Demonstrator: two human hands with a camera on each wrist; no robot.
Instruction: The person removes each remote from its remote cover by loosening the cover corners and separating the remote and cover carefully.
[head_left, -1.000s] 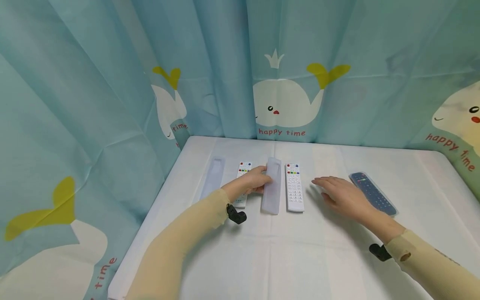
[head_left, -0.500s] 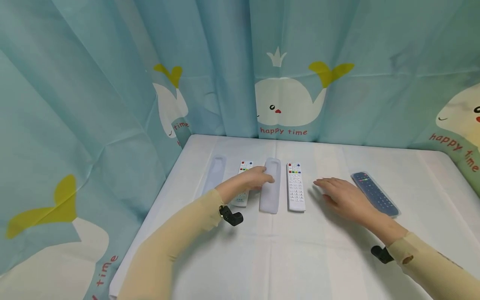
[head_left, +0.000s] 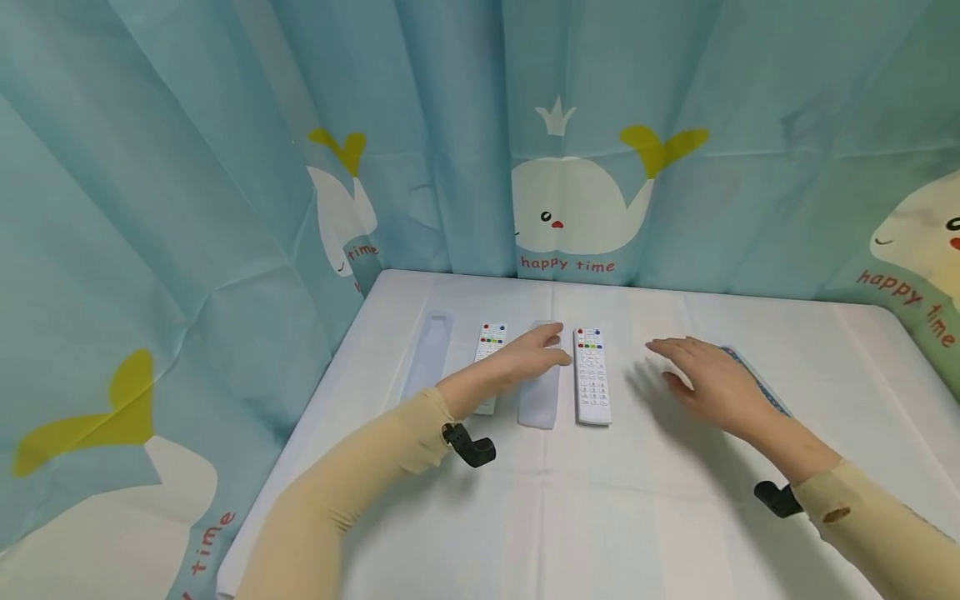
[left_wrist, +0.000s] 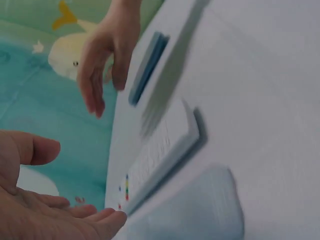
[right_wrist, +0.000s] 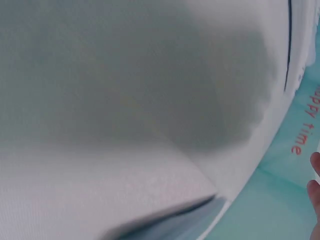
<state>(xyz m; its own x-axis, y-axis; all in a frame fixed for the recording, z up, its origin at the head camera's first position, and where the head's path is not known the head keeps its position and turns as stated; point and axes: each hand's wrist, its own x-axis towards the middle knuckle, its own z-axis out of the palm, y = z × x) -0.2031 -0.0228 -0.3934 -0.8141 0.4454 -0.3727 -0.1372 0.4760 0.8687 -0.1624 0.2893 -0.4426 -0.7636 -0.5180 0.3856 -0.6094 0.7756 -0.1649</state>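
My left hand [head_left: 534, 358] is over a translucent remote cover [head_left: 538, 406], fingers extended toward a white remote control [head_left: 592, 379]. In the left wrist view the thumb stands apart from the fingers [left_wrist: 102, 222], with nothing between them. The cover lies flat, its upper part hidden by the hand. Partly under the left wrist lies a second white remote [head_left: 491, 335]. My right hand [head_left: 708, 383] hovers with fingers extended, holding nothing, and casts a shadow on the table. Beneath it, mostly hidden in the head view, is a dark blue remote [right_wrist: 180, 222].
Another translucent cover [head_left: 429, 354] lies on the left of the white table [head_left: 600, 517]. A blue curtain [head_left: 435, 208] with printed whales hangs behind the table and along its left side.
My left hand laid the cover flat between the white remotes, let go of it and shifted right. My right hand moved a little right, hiding more of the dark blue remote.
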